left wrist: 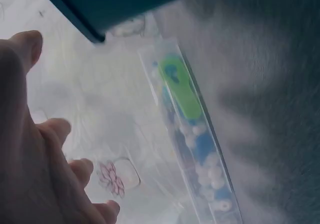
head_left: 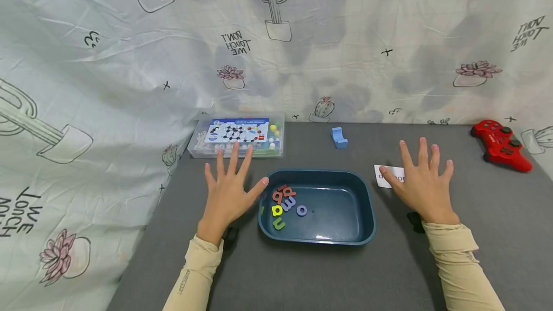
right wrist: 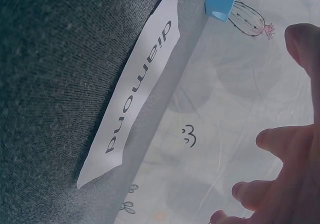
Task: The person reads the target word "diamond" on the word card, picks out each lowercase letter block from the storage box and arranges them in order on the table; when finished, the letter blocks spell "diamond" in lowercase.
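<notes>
My left hand [head_left: 230,199], fingers spread, hovers at the left end of a dark blue tray [head_left: 341,215] and holds nothing. Inside the tray's left part lie several small coloured letters, among them a yellow one [head_left: 277,210], a purple o [head_left: 301,210] and a green one [head_left: 279,223]. My right hand [head_left: 425,188] is spread out to the right of the tray, also holding nothing. Its thumb overlaps a white paper slip [head_left: 383,182] in the head view. In the right wrist view the slip [right wrist: 132,96] reads "diamond".
Behind my left hand stands a clear plastic box [head_left: 278,133] of small balls and parts. A light blue block [head_left: 339,137] sits behind the tray. The red game controller [head_left: 501,145] lies at the far right, near a patterned cloth [head_left: 345,37] that hangs behind the grey table [head_left: 302,277].
</notes>
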A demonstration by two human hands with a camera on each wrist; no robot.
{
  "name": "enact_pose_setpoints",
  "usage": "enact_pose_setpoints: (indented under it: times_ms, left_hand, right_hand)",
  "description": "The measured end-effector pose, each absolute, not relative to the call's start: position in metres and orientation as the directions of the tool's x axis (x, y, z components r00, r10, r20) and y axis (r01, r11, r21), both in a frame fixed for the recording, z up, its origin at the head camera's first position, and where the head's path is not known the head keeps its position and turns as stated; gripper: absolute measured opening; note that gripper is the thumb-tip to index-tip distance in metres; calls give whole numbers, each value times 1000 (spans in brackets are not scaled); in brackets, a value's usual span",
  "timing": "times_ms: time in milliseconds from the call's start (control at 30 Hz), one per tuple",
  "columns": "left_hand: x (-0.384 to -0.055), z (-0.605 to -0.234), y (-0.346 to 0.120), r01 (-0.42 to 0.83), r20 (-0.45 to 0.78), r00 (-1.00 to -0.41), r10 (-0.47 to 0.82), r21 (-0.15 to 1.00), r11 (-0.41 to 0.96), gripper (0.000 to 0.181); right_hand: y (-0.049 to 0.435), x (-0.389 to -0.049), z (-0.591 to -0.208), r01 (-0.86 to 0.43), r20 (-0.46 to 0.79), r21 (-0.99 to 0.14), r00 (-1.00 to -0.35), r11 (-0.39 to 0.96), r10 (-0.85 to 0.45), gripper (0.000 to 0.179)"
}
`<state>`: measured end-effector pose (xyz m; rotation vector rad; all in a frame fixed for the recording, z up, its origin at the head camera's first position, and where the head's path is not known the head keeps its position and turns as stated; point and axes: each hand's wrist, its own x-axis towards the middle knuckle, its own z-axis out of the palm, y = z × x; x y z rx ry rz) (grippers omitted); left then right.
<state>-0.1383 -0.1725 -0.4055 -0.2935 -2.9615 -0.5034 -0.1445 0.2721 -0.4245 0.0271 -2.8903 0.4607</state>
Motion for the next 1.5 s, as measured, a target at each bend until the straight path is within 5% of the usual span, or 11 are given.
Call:
enact_pose_setpoints:
  times_ms: [333, 700, 1100, 1500]
  left_hand:
    - [-105, -412, -157, 324, 108, -944, 311, 477, 817, 103]
    - [-93, -423, -143, 281, -21, -905, 425, 720, 635, 122]
    - [-95, -425, -146, 219, -93, -891, 445, 770, 599, 140]
    - [-98, -424, -147, 195, -122, -892, 435, 764, 615, 146]
  right_hand:
    - [278, -142, -424, -32, 203, -321, -979, 946, 35, 93]
    - [284, -143, -414, -6, 152, -368, -987, 930, 54, 95]
    - [272, -133, -371, -104, 51, -684, -994, 722, -95, 83]
    - [228, -129, -344, -154, 23, -872, -962, 464, -274, 73]
